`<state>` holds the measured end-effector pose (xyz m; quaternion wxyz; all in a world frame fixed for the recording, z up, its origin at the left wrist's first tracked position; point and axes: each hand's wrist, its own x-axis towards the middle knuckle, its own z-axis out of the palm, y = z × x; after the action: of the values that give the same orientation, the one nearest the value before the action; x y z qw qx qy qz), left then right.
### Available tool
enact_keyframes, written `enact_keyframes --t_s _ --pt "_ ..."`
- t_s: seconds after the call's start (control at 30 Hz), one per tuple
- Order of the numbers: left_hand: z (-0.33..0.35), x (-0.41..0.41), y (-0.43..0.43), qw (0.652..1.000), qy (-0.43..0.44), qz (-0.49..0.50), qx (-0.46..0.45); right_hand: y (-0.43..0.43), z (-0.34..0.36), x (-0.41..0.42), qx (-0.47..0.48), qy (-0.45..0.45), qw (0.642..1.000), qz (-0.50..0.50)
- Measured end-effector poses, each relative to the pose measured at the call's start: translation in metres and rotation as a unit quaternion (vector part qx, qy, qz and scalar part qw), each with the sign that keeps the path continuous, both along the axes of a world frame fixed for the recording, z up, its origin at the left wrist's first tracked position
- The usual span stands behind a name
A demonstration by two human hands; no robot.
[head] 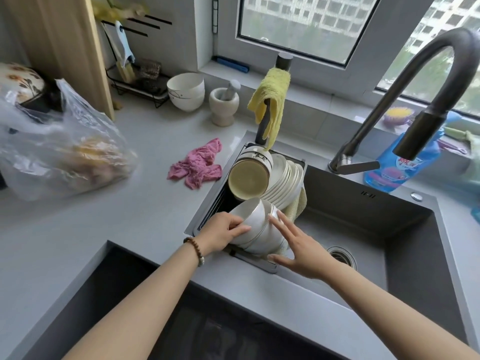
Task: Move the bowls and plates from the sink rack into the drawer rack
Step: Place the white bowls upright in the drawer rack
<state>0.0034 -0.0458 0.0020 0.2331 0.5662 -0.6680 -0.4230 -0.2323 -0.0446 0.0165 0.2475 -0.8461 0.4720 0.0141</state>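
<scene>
- Bowls (259,229): nested white stack, tilted on its side at the near end of the sink rack (217,203), which sits along the left edge of the sink (363,222).
- Left hand (220,233): fingers curled over the rim of the outermost bowl.
- Right hand (301,252): fingers (284,222) straight and spread apart, tips touching the stack's right side.
- Plates (284,178): upright row at the rack's far end, beside a larger bowl (248,180) lying on its side.
- Pink cloth (197,168): crumpled on the counter, left of the rack.
- Dark opening (124,289) below the counter's near edge: possibly the drawer; contents indistinct.
</scene>
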Motion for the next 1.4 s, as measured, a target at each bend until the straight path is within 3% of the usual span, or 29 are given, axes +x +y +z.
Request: enact_keyframes --t_s 0.13,0.37,0.6,0.73,0.87,1.07,1.23,1.4 --pt "0.016 0.010 0.007 0.997 0.066 0.050 -0.002 0.000 0.008 0.007 0.019 -0.025 0.999 -0.025" --pt "0.078 0.027 0.048 0.980 0.153 0.124 -0.019 0.016 0.044 0.060 0.040 -0.225 0.971 -0.063" --pt "0.109 0.038 0.155 0.951 0.195 0.239 -0.034 0.075 0.071 0.103 0.236 -0.367 0.900 -0.011" --pt "0.106 0.046 0.243 0.918 0.225 0.327 -0.026 0.135 0.066 0.126 0.298 -0.364 0.882 0.041" --pt "0.098 0.060 0.340 0.881 0.226 0.416 -0.002 0.204 0.049 0.162 0.330 -0.305 0.886 0.114" --pt "0.078 0.087 0.496 0.817 0.207 0.536 0.035 0.334 0.019 0.224 0.415 -0.249 0.853 0.197" --pt "0.051 0.102 0.620 0.767 0.191 0.611 0.040 0.440 -0.004 0.271 0.454 -0.201 0.827 0.264" --pt "0.029 0.128 0.748 0.724 0.242 0.644 0.041 0.556 -0.025 0.322 0.461 -0.160 0.811 0.322"
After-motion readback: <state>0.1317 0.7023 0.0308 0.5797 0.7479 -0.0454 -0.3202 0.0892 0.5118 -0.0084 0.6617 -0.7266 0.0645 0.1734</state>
